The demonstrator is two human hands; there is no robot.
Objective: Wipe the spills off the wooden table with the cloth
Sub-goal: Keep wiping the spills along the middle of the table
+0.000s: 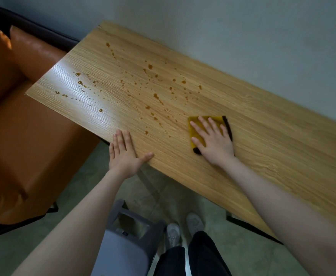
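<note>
we are pressing our right hand [213, 140], fingers spread flat, on the folded yellow cloth [198, 129] with its dark trim, lying on the wooden table [282, 152] just right of the spills [149, 90]. our left hand [123, 154] is bracing the near edge, fingers straight and together. wiping looks barely begun; next we are judging a firm sweep leftward through the scattered brown droplets beading on the smooth, grained laminate.

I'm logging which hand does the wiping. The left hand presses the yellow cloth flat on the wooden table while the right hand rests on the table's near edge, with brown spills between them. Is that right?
The hands are swapped. The head view shows the right hand pressing the yellow cloth flat on the wooden table, and the left hand resting on the near edge. The brown spills do lie partly between them.
</note>
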